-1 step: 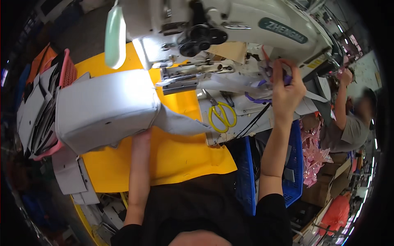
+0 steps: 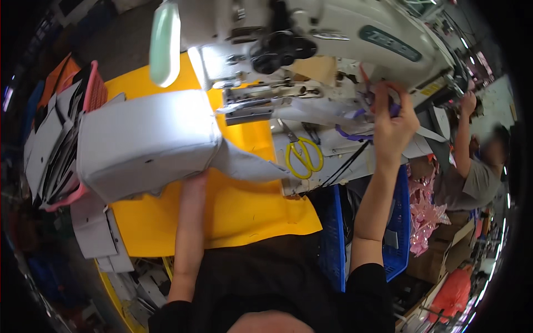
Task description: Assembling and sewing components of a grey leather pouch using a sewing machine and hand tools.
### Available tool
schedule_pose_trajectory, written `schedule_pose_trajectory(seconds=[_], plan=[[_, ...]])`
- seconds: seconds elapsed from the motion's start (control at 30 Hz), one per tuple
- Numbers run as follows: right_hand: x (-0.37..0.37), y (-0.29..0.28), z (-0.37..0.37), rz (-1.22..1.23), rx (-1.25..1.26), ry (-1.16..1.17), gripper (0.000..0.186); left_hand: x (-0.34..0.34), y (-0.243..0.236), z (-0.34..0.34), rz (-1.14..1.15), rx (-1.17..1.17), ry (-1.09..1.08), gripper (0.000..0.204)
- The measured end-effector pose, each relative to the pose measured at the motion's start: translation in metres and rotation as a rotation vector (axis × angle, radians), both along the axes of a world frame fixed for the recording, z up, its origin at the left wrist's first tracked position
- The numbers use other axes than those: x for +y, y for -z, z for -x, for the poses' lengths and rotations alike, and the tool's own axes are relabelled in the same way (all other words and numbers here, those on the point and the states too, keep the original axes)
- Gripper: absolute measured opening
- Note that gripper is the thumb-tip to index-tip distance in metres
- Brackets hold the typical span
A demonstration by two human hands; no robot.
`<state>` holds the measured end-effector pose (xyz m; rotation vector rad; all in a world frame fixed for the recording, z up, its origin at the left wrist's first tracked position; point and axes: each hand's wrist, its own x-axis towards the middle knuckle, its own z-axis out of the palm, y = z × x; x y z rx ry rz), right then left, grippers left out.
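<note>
A pale grey boxy bag piece (image 2: pixel 150 139) with seamed edges lies in front of the sewing machine, over the yellow sheet. My left hand (image 2: pixel 195 182) reaches under it; only the wrist end shows and the fingers are hidden. A loose grey flap (image 2: pixel 250 165) trails from the bag's right side. My right hand (image 2: pixel 395 119) is closed with bent fingers at a tangle of purple strip (image 2: pixel 355 135) beside the machine's arm. What exactly the fingertips grip is hidden. Left of them, a translucent whitish strip (image 2: pixel 327 112) runs to the machine's metal guide (image 2: pixel 250 111).
Yellow-handled scissors (image 2: pixel 303 157) lie on the machine bed. The sewing machine head (image 2: pixel 333 28) hangs over the far side. Grey panels (image 2: pixel 55 144) fill a pink basket (image 2: pixel 95 91) at left. A blue crate (image 2: pixel 332 238) stands at lower right. Another person (image 2: pixel 472 172) works far right.
The whole view has shifted slightly, with the machine a little further right. Both hands keep their places relative to the bag and the machine.
</note>
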<state>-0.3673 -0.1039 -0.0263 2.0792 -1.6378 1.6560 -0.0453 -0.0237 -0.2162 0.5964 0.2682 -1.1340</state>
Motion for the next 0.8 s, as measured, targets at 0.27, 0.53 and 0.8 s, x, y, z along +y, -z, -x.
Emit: schedule_pose_trajectory(seconds=[0.27,0.53,0.8], plan=[[-0.012,0.005,-0.001,-0.145,0.038,-0.040,0.016,0.003,-0.008,0.005,0.033,0.010,-0.002,0.060],[-0.003,0.011,-0.012,0.273,0.346,0.106,0.023,0.006,0.003,-0.001,0.096,0.046,0.049,0.055],[0.039,0.066,-0.121,0.222,0.492,-0.383,0.030,0.005,-0.021,0.008,0.008,-0.014,0.068,0.054]])
